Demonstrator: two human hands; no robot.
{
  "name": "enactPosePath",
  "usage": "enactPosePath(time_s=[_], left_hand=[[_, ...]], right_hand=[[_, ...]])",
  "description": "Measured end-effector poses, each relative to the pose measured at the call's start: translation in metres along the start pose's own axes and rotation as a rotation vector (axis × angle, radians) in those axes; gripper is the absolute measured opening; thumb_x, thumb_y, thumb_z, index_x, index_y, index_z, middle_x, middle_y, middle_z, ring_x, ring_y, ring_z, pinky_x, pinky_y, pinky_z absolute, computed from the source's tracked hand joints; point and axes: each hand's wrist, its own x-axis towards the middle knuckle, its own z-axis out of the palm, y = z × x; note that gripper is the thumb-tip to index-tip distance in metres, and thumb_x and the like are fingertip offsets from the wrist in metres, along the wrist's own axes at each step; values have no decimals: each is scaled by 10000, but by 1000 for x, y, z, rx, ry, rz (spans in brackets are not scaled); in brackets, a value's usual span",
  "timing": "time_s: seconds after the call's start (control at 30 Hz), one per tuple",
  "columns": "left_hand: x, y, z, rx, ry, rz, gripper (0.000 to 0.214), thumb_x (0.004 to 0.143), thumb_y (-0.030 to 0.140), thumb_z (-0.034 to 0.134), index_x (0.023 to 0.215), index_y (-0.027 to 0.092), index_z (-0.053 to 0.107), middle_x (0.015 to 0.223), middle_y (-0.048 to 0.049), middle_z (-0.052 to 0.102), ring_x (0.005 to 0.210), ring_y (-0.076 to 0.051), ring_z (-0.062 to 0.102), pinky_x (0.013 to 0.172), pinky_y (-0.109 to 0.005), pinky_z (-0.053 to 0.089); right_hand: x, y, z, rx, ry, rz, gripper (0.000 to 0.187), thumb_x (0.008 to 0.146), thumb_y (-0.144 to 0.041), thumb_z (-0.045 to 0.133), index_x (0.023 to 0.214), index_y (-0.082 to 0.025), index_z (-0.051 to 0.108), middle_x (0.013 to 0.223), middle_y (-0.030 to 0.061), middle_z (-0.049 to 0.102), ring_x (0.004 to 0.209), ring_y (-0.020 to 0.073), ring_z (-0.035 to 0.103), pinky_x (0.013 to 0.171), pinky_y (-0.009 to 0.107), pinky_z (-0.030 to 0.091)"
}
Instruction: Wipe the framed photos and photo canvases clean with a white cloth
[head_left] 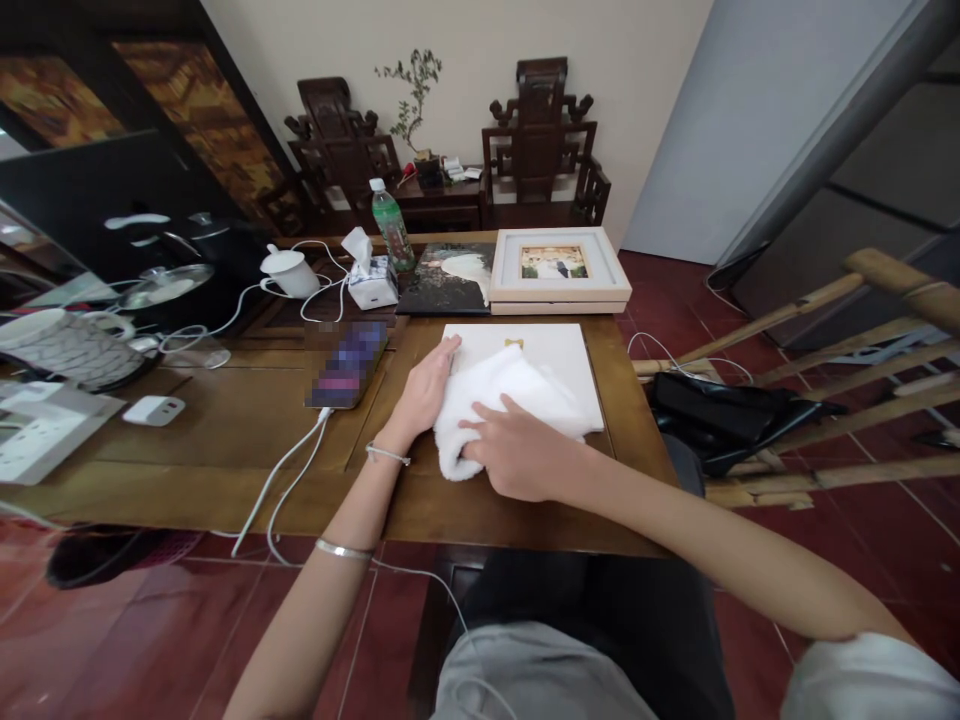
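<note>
A white cloth (499, 385) lies bunched over the lower left part of a flat white album or box (559, 350) with a small gold bow on it. My right hand (517, 445) presses on the cloth, its fingers curled into the fabric near the left edge. Along the left side of the white album rests my left hand (427, 390), fingers stretched out flat against its edge. The cloth hides much of the album's lower half.
Behind the album stand a framed photo box (555, 300), a dark photo panel (442, 280), a green bottle (390, 220) and a tissue box (373, 285). A charging phone (349, 365), a power strip (45, 435) and a kettle (67, 345) are to the left.
</note>
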Motion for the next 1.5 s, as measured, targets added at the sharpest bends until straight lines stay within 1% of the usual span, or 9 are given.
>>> enactPosePath(time_s=[0.1, 0.33, 0.43, 0.63, 0.77, 0.97, 1.13, 1.37, 1.5], left_hand=[[-2, 0, 5, 117, -95, 54, 570, 1004, 452, 197, 1328, 128, 535, 1418, -114, 510, 1378, -217, 393, 1166, -427, 283], [-3, -4, 12, 323, -208, 50, 450, 990, 351, 303, 1298, 141, 555, 1412, -125, 514, 1356, -257, 423, 1130, -511, 305], [-2, -3, 11, 338, -208, 55, 426, 985, 339, 326, 1284, 148, 562, 1412, -123, 514, 1345, -266, 435, 1123, -524, 309], [-1, -5, 9, 323, -190, 101, 401, 974, 332, 354, 1208, 132, 611, 1255, -143, 628, 1205, -286, 553, 1083, -502, 373], [-3, -8, 10, 299, -188, 97, 415, 972, 346, 362, 1265, 148, 580, 1337, -136, 578, 1280, -287, 499, 1112, -520, 330], [-4, -7, 12, 264, -184, 56, 420, 968, 356, 371, 1295, 177, 564, 1409, -123, 517, 1343, -268, 440, 1129, -530, 302], [-4, -5, 12, 276, -183, 59, 423, 969, 343, 363, 1284, 152, 571, 1403, -138, 519, 1346, -263, 438, 1127, -526, 312], [-4, -5, 13, 277, -176, 53, 427, 969, 346, 364, 1279, 141, 575, 1391, -144, 530, 1343, -267, 442, 1121, -533, 322], [-4, -5, 13, 270, -173, 55, 427, 972, 346, 363, 1282, 142, 573, 1391, -143, 530, 1344, -264, 441, 1128, -530, 313]], right_hand=[[-8, 9, -15, 10, -57, 165, 305, 823, -78, 425, 956, -144, 692, 960, 148, 686, 961, 277, 609, 840, 431, 437], [26, 73, -21, 34, 41, 489, 393, 825, -95, 388, 1093, -149, 671, 1042, 175, 678, 894, 275, 639, 714, 348, 425], [55, 93, -18, 116, 103, 506, 407, 826, -122, 403, 1137, -170, 661, 1107, 160, 676, 941, 270, 629, 724, 324, 422], [115, 93, -19, 184, 77, 294, 345, 834, -166, 429, 1048, -170, 700, 1117, 114, 691, 980, 256, 618, 748, 300, 406], [125, 95, -27, 160, 44, 349, 346, 836, -174, 436, 1054, -153, 704, 1132, 134, 686, 985, 268, 619, 753, 300, 410], [62, 137, -39, 206, 45, 480, 398, 832, -119, 396, 1102, -88, 687, 1193, 142, 666, 997, 249, 613, 801, 275, 416], [-17, 161, -24, 186, 157, 615, 476, 773, -59, 385, 1148, -108, 674, 1224, 121, 656, 1097, 272, 572, 891, 309, 406], [-91, 77, -5, 151, 103, 568, 477, 701, -29, 393, 1026, -178, 709, 923, 87, 730, 904, 250, 643, 820, 317, 447], [-116, 37, 1, 155, 83, 445, 479, 697, -22, 377, 997, -224, 692, 1109, 71, 696, 1123, 260, 584, 939, 382, 417]])
